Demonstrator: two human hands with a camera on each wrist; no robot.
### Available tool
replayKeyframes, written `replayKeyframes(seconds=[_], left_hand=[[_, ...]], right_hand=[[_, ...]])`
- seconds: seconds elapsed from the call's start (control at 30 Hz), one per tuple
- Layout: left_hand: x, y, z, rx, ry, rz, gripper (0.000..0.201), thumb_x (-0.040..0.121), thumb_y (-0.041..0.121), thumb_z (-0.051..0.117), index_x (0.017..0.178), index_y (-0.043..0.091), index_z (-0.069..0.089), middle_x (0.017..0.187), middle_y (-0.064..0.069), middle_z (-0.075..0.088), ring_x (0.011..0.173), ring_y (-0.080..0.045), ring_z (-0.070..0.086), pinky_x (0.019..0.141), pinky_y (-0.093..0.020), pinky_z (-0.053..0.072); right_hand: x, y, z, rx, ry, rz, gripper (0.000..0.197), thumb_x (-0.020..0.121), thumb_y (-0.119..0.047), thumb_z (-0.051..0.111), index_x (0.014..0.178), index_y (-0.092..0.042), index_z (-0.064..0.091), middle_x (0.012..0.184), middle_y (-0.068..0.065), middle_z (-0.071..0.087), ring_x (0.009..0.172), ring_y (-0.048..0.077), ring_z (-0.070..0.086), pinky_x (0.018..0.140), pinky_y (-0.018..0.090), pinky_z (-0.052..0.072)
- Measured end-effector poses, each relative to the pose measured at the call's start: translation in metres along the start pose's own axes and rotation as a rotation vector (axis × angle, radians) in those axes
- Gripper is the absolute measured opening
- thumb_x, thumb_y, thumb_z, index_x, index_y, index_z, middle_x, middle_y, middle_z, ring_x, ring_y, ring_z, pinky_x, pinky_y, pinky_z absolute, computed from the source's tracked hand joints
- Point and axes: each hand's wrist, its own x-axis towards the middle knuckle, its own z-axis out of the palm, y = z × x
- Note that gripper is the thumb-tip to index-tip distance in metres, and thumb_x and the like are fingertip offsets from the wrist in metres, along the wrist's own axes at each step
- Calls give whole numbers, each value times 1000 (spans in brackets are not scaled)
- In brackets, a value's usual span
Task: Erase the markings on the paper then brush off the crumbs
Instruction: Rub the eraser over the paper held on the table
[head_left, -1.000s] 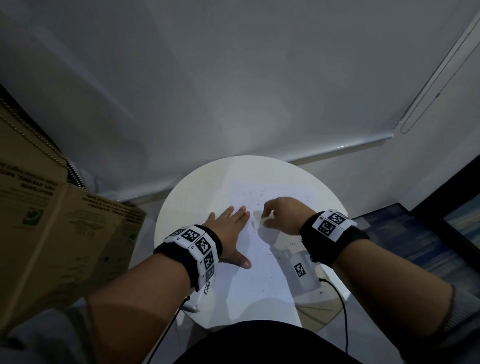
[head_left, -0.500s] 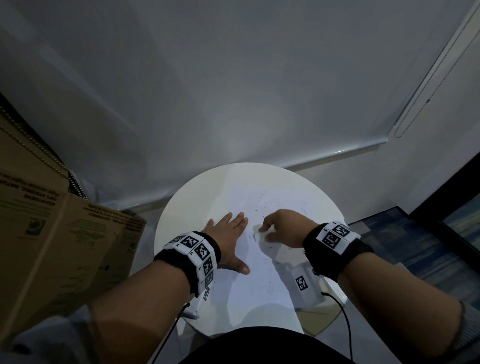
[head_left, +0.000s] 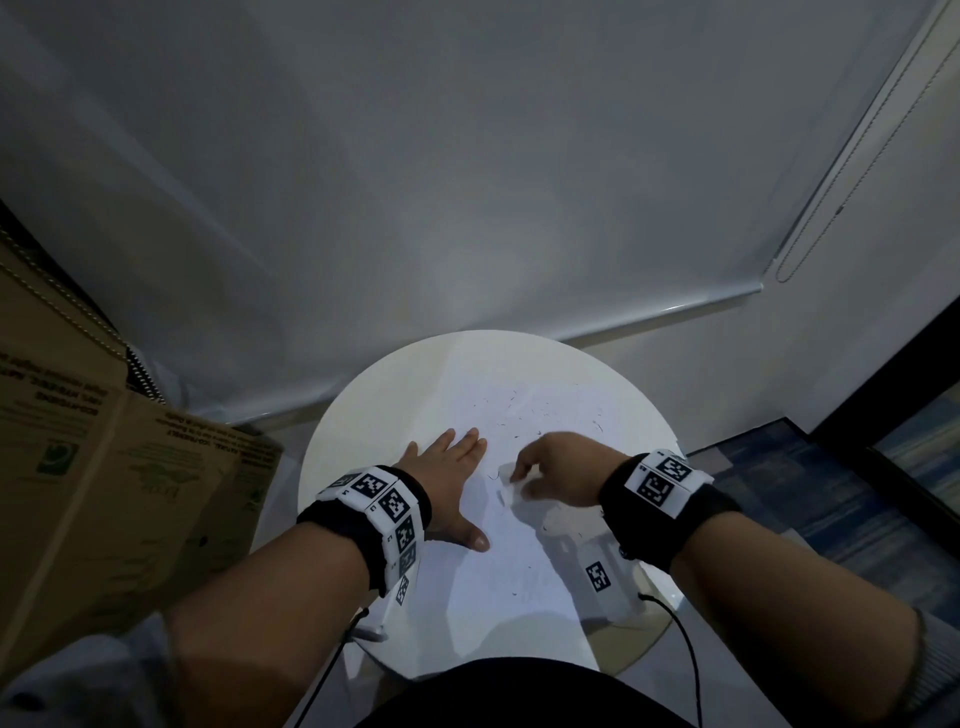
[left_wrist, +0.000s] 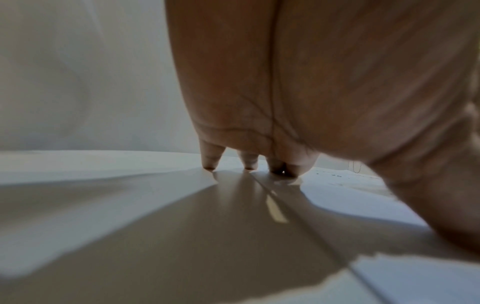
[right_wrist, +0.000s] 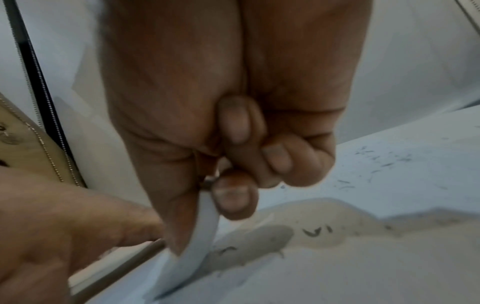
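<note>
A white sheet of paper (head_left: 498, 582) lies on a round white table (head_left: 332, 431). My left hand (head_left: 452, 483) lies flat on the sheet's left part, fingers straight, with the fingertips (left_wrist: 249, 164) pressing down. My right hand (head_left: 550, 473) is just right of it, fingers curled. It pinches a small white eraser (head_left: 506, 475) between thumb and fingers against the paper. In the right wrist view the eraser (right_wrist: 205, 226) sticks out below the thumb, blurred. Dark eraser crumbs (head_left: 524, 410) are scattered beyond both hands, and a few crumbs (right_wrist: 314, 230) lie under the right hand.
A brown cardboard box (head_left: 104, 493) stands close on the left of the table. A lowered white blind with a bottom bar (head_left: 649, 312) and a bead chain (head_left: 831, 208) hangs behind. A black cable (head_left: 685, 654) trails off the table's near right edge.
My right hand has drawn back toward me and slightly left across the paper with the eraser. The left hand has stayed flat in place.
</note>
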Motion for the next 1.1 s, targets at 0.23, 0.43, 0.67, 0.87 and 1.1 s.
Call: replayKeyframes(seconds=[0.23, 0.43, 0.67, 0.87, 1.1], left_hand=[[-2, 0, -1, -6, -2, 1, 120, 79, 66, 65, 153, 20, -17, 160, 5, -23, 149, -19, -17, 120, -51, 0], [-4, 1, -2, -10, -8, -1, 119, 80, 65, 65, 153, 20, -17, 160, 6, -24, 149, -18, -17, 121, -51, 0], [-4, 1, -1, -24, 1, 6, 119, 79, 65, 65, 154, 20, -16, 160, 6, -23, 149, -18, -17, 120, -50, 0], [-4, 1, -2, -24, -5, 7, 120, 79, 65, 65, 153, 20, -17, 160, 6, -24, 148, -18, -18, 121, -50, -1], [-4, 1, -2, -10, 3, 6, 118, 80, 66, 63, 154, 20, -16, 160, 6, -24, 148, -17, -18, 121, -49, -1]], right_hand=[[-5, -2, 1, 0, -73, 4, 21, 86, -25, 64, 107, -23, 67, 84, -9, 55, 79, 12, 53, 70, 22, 38], [4, 1, -1, 31, 153, 63, 23, 89, -24, 59, 111, -20, 66, 108, 2, 60, 102, 19, 56, 76, 22, 35], [-7, 0, -3, 48, -120, 2, 22, 85, -25, 66, 106, -19, 68, 65, -10, 52, 58, 6, 49, 59, 19, 39], [0, 10, -1, -4, 139, 55, 24, 89, -26, 59, 112, -22, 66, 107, 1, 60, 101, 18, 55, 75, 19, 31], [6, 6, -2, 2, 76, 27, 26, 88, -26, 61, 113, -24, 66, 106, 0, 61, 99, 18, 55, 78, 21, 37]])
